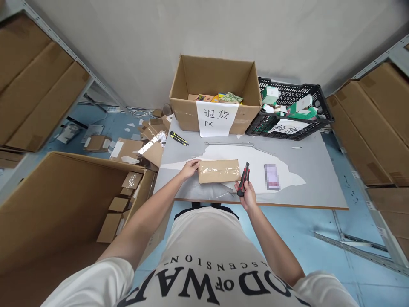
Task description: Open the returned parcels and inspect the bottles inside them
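A small taped cardboard box (219,171) is in front of me over the table, clear tape shining along its top. My left hand (191,168) grips its left end, thumb and fingers at the corner. At the box's right end is my right hand (246,194), closed around a red and black utility knife (244,179) that points away from me. Some of the right fingers reach the box's lower right corner. Whether the knife's blade is out, I cannot tell. A yellow and black utility knife (179,138) lies farther back on the left.
An open carton (185,115) with colourful packets and a black crate (287,134) of green-white boxes stand at the back. A blurred purple item (272,177) lies on the right of the table (319,187). A large carton (64,192) holding small boxes stands left.
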A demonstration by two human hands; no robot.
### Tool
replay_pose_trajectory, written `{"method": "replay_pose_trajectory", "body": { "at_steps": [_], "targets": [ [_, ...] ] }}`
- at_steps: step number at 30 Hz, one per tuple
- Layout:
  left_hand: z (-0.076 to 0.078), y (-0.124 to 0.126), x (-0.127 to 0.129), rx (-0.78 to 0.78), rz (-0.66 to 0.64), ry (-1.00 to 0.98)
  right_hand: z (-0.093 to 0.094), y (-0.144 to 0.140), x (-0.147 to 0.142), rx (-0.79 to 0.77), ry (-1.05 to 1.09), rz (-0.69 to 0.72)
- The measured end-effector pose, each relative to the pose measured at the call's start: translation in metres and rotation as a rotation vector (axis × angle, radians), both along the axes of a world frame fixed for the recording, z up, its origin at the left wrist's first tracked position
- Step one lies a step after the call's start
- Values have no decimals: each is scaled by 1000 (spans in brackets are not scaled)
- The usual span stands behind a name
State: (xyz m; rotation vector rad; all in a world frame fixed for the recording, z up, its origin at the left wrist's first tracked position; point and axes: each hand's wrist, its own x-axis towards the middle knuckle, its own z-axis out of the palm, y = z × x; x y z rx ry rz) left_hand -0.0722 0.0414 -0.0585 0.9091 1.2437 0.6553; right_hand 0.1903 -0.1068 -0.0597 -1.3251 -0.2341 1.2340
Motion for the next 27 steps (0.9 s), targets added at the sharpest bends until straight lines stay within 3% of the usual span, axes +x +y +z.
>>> {"method": "replay_pose_trajectory", "body": {
  "at_steps": [8,15,21,27],
  "targets": [
    [-5,-62,7,-37,194,-147,37,91,50,-30,-163,235],
    [-12,-106,32,-131,361,-217,53,162,45,-147,-255,450],
    [-10,-126,44,-202,393,-220,44,186,30,-180,-306,539],
    [-9,-127,43,-186,317,-174,29,184,23,-122,-359,569]
  ]
}}
